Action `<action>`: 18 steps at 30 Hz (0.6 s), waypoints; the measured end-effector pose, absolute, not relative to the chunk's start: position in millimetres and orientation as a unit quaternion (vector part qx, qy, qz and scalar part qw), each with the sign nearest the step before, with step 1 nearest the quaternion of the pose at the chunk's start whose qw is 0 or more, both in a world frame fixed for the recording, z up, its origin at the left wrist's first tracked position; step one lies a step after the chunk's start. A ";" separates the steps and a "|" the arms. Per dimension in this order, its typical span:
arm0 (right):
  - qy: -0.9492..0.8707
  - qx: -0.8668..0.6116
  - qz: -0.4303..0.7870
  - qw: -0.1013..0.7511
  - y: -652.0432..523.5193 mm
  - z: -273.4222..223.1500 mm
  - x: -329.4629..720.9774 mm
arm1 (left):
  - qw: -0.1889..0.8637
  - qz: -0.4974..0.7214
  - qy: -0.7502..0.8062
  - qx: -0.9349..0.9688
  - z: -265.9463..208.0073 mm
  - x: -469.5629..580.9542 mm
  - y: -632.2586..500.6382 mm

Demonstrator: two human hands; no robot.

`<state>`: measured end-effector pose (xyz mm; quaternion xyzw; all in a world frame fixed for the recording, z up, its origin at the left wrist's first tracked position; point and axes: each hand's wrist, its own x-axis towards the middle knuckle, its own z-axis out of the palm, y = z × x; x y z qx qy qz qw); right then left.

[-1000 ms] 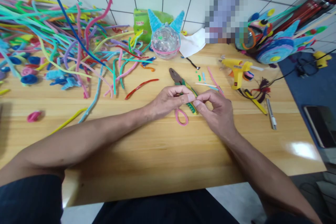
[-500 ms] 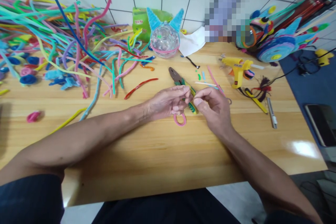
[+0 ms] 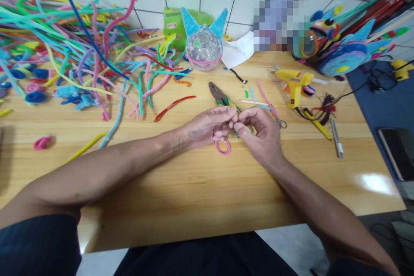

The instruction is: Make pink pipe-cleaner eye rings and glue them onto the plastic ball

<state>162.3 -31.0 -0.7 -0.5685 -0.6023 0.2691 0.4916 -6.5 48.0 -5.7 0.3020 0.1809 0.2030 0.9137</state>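
Observation:
My left hand [image 3: 215, 125] and my right hand [image 3: 261, 131] meet over the middle of the table, both with fingers pinched. Their fingertips touch or nearly touch, and whatever sits between them is too small to make out. Beneath the hands lie pliers [image 3: 218, 94], their dark jaws pointing away and the green and yellow handles partly covered. A pink pipe cleaner loop [image 3: 223, 148] rests on the wood just below my left hand. To the left is a red pipe cleaner [image 3: 174, 107].
Loose pipe cleaners [image 3: 71, 51] heap up at the left. Behind the hands stands a clear ball with blue ears [image 3: 203, 49]. A yellow glue gun [image 3: 295, 86], a cutter knife [image 3: 337, 140] and colourful craft pieces [image 3: 343, 60] are on the right. A phone [image 3: 399, 151] lies beyond the table edge.
My right hand has shifted slightly left, bringing its fingertips closer to those of my left hand. The pliers' handles are now more covered. The table objects stay where they were.

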 end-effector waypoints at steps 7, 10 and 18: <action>-0.652 -0.580 0.082 0.482 -31.7 3.1 158.5 | 0.874 0.258 0.231 0.341 -9.4 -6.1 44.2; -0.652 -0.583 0.084 0.478 -31.9 3.6 159.6 | 0.861 0.280 0.252 0.341 -7.9 -6.3 42.7; -0.637 -0.598 0.101 0.476 -34.0 4.1 162.8 | 0.851 0.283 0.265 0.353 -9.9 -5.2 38.5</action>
